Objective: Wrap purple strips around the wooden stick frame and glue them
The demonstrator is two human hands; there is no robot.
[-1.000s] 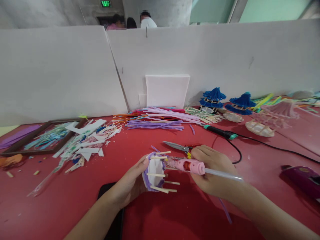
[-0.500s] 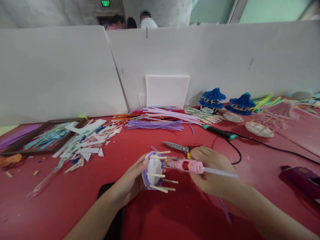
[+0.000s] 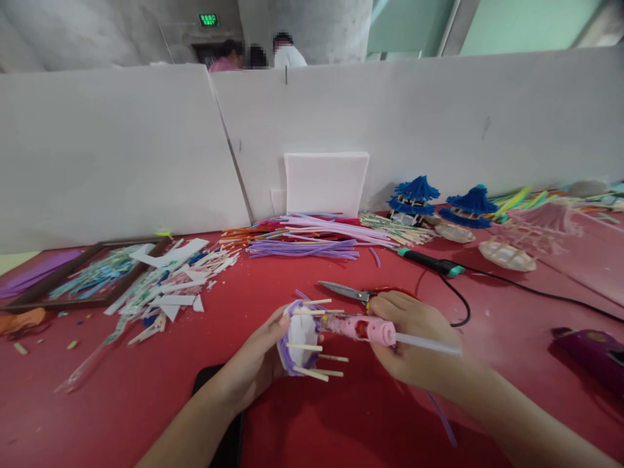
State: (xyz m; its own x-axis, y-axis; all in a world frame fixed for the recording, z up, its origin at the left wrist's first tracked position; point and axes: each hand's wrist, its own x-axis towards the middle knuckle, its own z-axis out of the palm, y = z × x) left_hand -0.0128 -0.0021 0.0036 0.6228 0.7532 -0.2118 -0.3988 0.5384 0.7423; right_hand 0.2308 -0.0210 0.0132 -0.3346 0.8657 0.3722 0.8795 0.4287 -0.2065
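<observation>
Glue gun (image 3: 375, 330) in right hand (image 3: 416, 328), fingers curled round it; left hand (image 3: 258, 348) pinches base (image 3: 301, 333), toward near edge of table (image 3: 365, 422). Steady base, dab sparingly, thumb clear of nozzle (image 3: 326, 322).

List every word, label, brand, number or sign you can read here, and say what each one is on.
"EXIT": lower line of the lit green sign on the back wall.
Characters above it on the same sign: too small and blurred to read.
Green marks on the clear plastic wrapper: too blurred to tell whether they are lettering.
Pink glue gun: no readable text.
</observation>
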